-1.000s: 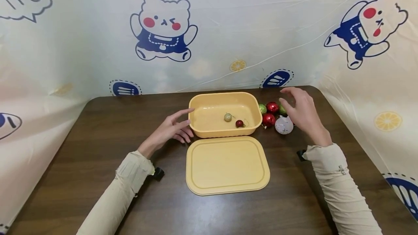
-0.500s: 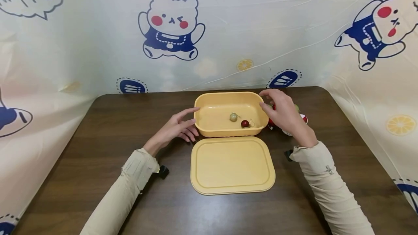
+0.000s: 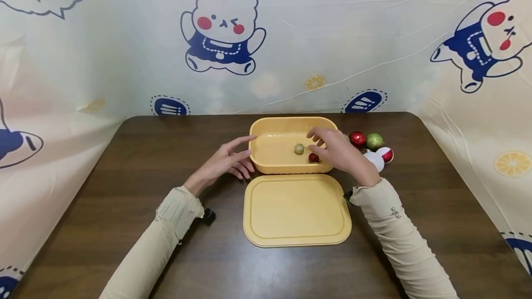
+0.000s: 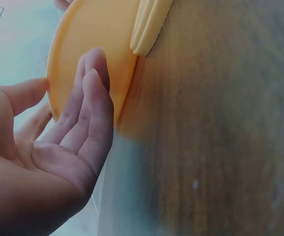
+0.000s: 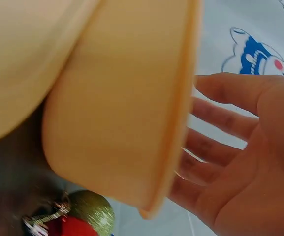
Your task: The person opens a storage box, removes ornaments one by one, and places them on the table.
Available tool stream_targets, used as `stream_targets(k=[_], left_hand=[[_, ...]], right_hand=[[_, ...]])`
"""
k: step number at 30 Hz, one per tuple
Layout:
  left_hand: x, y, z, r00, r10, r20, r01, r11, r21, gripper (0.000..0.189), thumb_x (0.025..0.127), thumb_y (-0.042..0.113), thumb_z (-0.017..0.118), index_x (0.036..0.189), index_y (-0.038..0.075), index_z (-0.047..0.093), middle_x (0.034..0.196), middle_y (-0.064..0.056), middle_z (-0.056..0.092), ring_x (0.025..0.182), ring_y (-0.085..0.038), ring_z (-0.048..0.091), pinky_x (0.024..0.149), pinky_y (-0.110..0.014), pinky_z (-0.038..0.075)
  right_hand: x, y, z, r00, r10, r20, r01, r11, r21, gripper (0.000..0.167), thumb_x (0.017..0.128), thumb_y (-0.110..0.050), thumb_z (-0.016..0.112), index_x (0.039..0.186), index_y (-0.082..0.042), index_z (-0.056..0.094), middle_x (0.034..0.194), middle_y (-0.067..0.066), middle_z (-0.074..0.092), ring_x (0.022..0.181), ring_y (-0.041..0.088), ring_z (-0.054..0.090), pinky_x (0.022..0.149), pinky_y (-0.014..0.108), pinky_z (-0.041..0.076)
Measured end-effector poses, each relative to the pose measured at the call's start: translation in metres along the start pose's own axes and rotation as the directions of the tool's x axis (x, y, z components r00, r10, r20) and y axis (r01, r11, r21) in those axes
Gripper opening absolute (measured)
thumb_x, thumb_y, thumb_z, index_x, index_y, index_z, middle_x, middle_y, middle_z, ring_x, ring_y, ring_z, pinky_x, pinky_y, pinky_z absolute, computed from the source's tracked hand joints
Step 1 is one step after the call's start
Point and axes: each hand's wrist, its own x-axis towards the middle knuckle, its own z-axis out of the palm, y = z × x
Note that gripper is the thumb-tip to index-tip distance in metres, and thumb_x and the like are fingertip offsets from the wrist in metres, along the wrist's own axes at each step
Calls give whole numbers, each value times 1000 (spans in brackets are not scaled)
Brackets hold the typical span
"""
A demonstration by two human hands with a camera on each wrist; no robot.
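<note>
A yellow rectangular box (image 3: 272,168) stands on the table in the head view, with a small gold ball ornament (image 3: 299,149) and a small dark red ball ornament (image 3: 313,157) inside. My left hand (image 3: 227,161) touches the box's left end, thumb and index finger at the rim, the other fingers loosely bent against the outer wall. Over the right part of the box is my right hand (image 3: 335,149), fingers loosely bent above the ornaments. In the right wrist view its fingers (image 5: 215,147) reach past the rim, partly hidden by the box wall, and no object shows between them.
A yellow lid (image 3: 297,210) lies flat in front of the box. Right of the box sit several larger ornaments: a red ball (image 3: 357,139), a green ball (image 3: 375,141), a white one (image 3: 375,160) and a red-and-white one (image 3: 387,154). A printed cloth (image 3: 291,36) hangs behind the table.
My right hand has moved left from above the larger ornaments to over the inside of the box. The left hand stays at the box's left rim. The head view has shifted slightly.
</note>
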Motion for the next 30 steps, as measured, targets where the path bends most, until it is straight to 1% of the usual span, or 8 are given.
stream_targets(k=[2, 5, 8, 10, 17, 21, 28, 30], left_hand=[[1, 1, 1, 1000, 4, 0, -4, 1000, 5, 55, 104, 32, 54, 155, 27, 35, 92, -28, 70, 71, -33, 71, 63, -44, 61], [2, 2, 1, 1000, 4, 0, -4, 1000, 10, 55, 104, 32, 55, 155, 26, 35, 91, -28, 70, 71, -34, 71, 63, -45, 61], [3, 2, 0, 1000, 2, 4, -2, 1000, 17, 56, 103, 33, 55, 155, 26, 34, 91, -27, 70, 71, -35, 71, 63, -45, 61], [2, 3, -1, 1000, 1, 5, -2, 1000, 20, 56, 103, 33, 55, 155, 26, 34, 91, -27, 70, 72, -35, 71, 63, -45, 61], [1, 4, -1, 1000, 0, 0, 0, 1000, 22, 54, 104, 33, 54, 154, 29, 36, 92, -27, 70, 72, -35, 71, 64, -44, 61], [1, 2, 1, 1000, 0, 3, 0, 1000, 17, 56, 104, 34, 54, 155, 27, 35, 92, -27, 70, 72, -34, 71, 64, -44, 61], [3, -1, 1, 1000, 5, 3, -5, 1000, 24, 56, 104, 35, 54, 155, 27, 35, 93, -27, 70, 72, -35, 71, 64, -44, 61], [2, -1, 1, 1000, 5, 4, -5, 1000, 23, 55, 104, 35, 54, 155, 28, 35, 92, -27, 70, 73, -35, 71, 64, -44, 61]], right_hand=[[1, 1, 6, 1000, -10, 29, 10, 1000, -8, 23, 96, -10, 65, 115, 2, 65, 100, 15, 70, 90, 26, 66, 80, 43, 57], [3, 4, 15, 998, -28, 62, 30, 999, -36, 20, 95, -9, 64, 111, 2, 68, 85, 9, 68, 78, 22, 62, 72, 37, 55], [5, 7, 20, 997, -37, 75, 41, 998, -55, 17, 94, -9, 64, 107, 0, 70, 79, 5, 66, 71, 18, 57, 67, 33, 50], [5, 9, 22, 997, -24, 76, 28, 998, -53, 16, 94, -10, 64, 105, -1, 71, 80, 4, 67, 72, 18, 57, 67, 32, 49], [6, 10, 21, 995, 22, 97, -19, 999, -37, 15, 94, -7, 62, 105, -3, 72, 90, 8, 71, 84, 23, 63, 72, 36, 53], [7, 11, 22, 992, 32, 119, -28, 999, -27, 13, 94, -10, 65, 103, -5, 74, 92, 7, 72, 86, 22, 64, 75, 36, 53], [7, 13, 22, 987, 17, 159, -21, 999, 27, 15, 96, -22, 68, 99, -10, 77, 91, 0, 73, 81, 17, 60, 68, 29, 49], [7, 12, 23, 986, 6, 164, -14, 999, 48, 15, 95, -23, 69, 98, -11, 78, 92, -2, 73, 81, 17, 59, 67, 28, 48]])
